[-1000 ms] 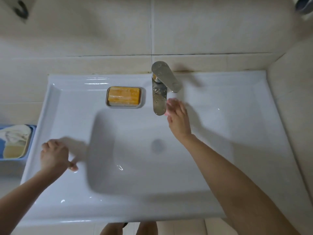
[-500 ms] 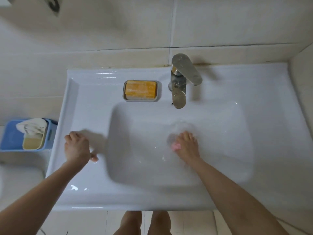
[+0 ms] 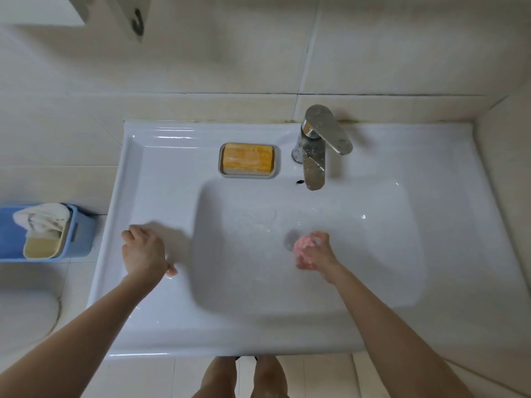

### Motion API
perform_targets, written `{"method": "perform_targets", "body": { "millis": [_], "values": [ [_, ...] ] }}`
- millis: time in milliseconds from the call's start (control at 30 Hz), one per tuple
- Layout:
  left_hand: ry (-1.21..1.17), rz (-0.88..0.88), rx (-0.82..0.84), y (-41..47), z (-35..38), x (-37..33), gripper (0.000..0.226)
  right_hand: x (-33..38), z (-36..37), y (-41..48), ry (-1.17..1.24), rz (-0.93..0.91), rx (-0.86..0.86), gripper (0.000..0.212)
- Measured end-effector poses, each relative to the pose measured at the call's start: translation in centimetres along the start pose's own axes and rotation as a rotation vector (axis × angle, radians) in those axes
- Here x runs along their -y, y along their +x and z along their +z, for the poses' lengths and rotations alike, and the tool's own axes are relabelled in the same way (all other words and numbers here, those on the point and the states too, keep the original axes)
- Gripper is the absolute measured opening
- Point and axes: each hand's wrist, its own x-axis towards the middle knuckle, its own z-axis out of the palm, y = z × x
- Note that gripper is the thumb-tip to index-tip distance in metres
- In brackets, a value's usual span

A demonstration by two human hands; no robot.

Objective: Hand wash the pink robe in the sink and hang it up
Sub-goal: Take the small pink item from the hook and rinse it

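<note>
Pale beige wall tiles at the far side and right, with a white sink set against them. On the sink's far ledge, just left of the chrome faucet, a grey soap dish holding one orange soap bar, lying flat and filling most of the dish. Faucet lever angled toward the right, spout reaching out over the far edge of the basin, droplets on its metal. Wet sheen and ripples across the basin floor. Down in the basin, just right of the dark round drain, the right hand with fingers curled tight round a small pink bundle; too blurred to tell as the whole robe or only a part of it. On the sink's left ledge, well apart from the right hand, the left hand, fingers curled under into a fist, thumb tip touching a wet patch of the ledge. Left of the sink, a blue plastic bin holding a crumpled whitish cloth at its far end and a beige scoop-like container at its near end. High on the far left, a pale block bearing a dark hook-shaped mark, readable neither as a letter nor surely as a hook. At the near edge, below the sink front, two bare legs.
</note>
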Motion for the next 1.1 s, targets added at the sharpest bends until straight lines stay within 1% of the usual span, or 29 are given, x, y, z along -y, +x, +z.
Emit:
{"method": "perform_targets", "body": {
  "millis": [33, 67, 100, 167, 200, 300, 333, 367, 400, 467, 500, 533, 567, 600, 633, 667, 700, 733, 767, 800, 833, 867, 933, 967, 1000, 1033, 1067, 1100],
  "values": [
    [0.017, 0.003, -0.002, 0.0, 0.0, 0.0, 0.121, 0.5, -0.7, -0.2, 0.191, 0.052, 0.058, 0.042],
    [0.039, 0.006, -0.002, -0.1, -0.1, -0.1, 0.121, 0.8, -1.4, -0.5, 0.314, 0.076, 0.118, 0.046],
    [0.057, 0.006, -0.001, -0.1, -0.2, -0.1, 0.12, 0.8, -1.9, -0.6, 0.371, 0.076, 0.165, 0.045],
    [0.076, 0.006, 0.003, 0.0, -0.3, -0.2, 0.119, 1.7, -2.4, -1.5, 0.382, 0.076, 0.19, 0.04],
    [0.081, 0.004, 0.005, 0.0, -0.3, -0.2, 0.119, 2.1, -2.3, -1.8, 0.379, 0.086, 0.163, 0.036],
    [0.103, 0.004, 0.007, 0.1, -0.2, -0.1, 0.123, 3.1, -1.7, -2.1, 0.447, 0.177, -0.018, 0.016],
    [0.109, 0.007, 0.008, 0.1, -0.2, -0.1, 0.123, 3.4, -1.5, -2.1, 0.478, 0.199, -0.031, 0.016],
    [0.111, 0.009, 0.009, 0.2, -0.2, 0.0, 0.123, 3.5, -1.3, -1.7, 0.535, 0.228, -0.026, 0.025],
    [0.11, 0.01, 0.009, 0.2, -0.1, 0.0, 0.122, 3.5, -1.2, -1.5, 0.542, 0.234, -0.031, 0.035],
    [0.107, 0.01, 0.003, 0.3, -0.1, 0.0, 0.121, 3.3, -1.0, -1.2, 0.602, 0.212, -0.086, 0.056],
    [0.11, 0.012, -0.001, 0.3, -0.1, 0.0, 0.121, 2.9, -1.1, -1.0, 0.599, 0.182, -0.129, 0.061],
    [0.115, 0.014, -0.003, 0.3, -0.1, 0.0, 0.12, 3.0, -0.9, -1.0, 0.565, 0.172, -0.176, 0.057],
    [0.121, 0.016, -0.007, 0.3, 0.0, 0.0, 0.12, 3.3, -0.7, -1.2, 0.512, 0.15, -0.22, 0.046],
    [0.126, 0.018, -0.01, 0.3, 0.0, 0.0, 0.12, 3.4, -0.6, -0.8, 0.407, 0.097, -0.28, 0.033],
    [0.13, 0.019, -0.014, 0.3, 0.0, 0.0, 0.12, 3.7, -0.3, -1.0, 0.436, 0.125, -0.312, 0.024],
    [0.135, 0.019, -0.018, 0.3, 0.0, -0.1, 0.12, 4.4, -0.3, -1.4, 0.216, 0.17, -0.35, 0.023],
    [0.137, 0.017, -0.021, 0.4, 0.1, -0.1, 0.12, 4.0, -0.4, -1.4, -0.016, 0.105, -0.412, 0.027],
    [0.139, 0.016, -0.025, 0.4, 0.1, -0.1, 0.119, 3.8, -0.7, -1.1, 0.198, 0.137, -0.402, 0.028],
    [0.138, 0.016, -0.026, 0.4, 0.1, -0.1, 0.119, 3.8, -0.8, -1.1, 0.501, 0.157, -0.325, 0.027],
    [0.138, 0.016, -0.028, 0.4, 0.1, -0.1, 0.119, 4.1, -0.5, -1.2, 0.473, 0.087, -0.294, 0.029],
    [0.138, 0.017, -0.029, 0.4, 0.1, -0.1, 0.118, 4.2, -0.6, -1.5, 0.52, 0.095, -0.269, 0.03],
    [0.136, 0.018, -0.03, 0.4, 0.1, -0.1, 0.118, 4.4, -0.8, -1.6, 0.58, 0.138, -0.194, 0.028],
    [0.13, 0.022, -0.035, 0.4, 0.1, 0.0, 0.115, 4.5, -1.1, -1.8, 0.558, 0.181, -0.069, 0.029],
    [0.124, 0.026, -0.039, 0.4, 0.1, 0.0, 0.113, 4.3, -1.2, -1.9, 0.497, 0.189, -0.032, 0.031],
    [0.119, 0.03, -0.041, 0.4, 0.2, 0.1, 0.112, 4.2, -1.2, -2.1, 0.424, 0.195, -0.018, 0.027],
    [0.114, 0.033, -0.042, 0.4, 0.2, 0.1, 0.11, 3.9, -1.3, -2.3, 0.381, 0.198, -0.024, 0.017],
    [0.111, 0.034, -0.042, 0.4, 0.2, 0.1, 0.11, 3.5, -1.4, -2.4, 0.381, 0.187, -0.039, 0.011],
    [0.112, 0.034, -0.043, 0.4, 0.2, 0.2, 0.109, 3.0, -1.4, -2.3, 0.406, 0.165, -0.023, 0.016]
  ]
}}
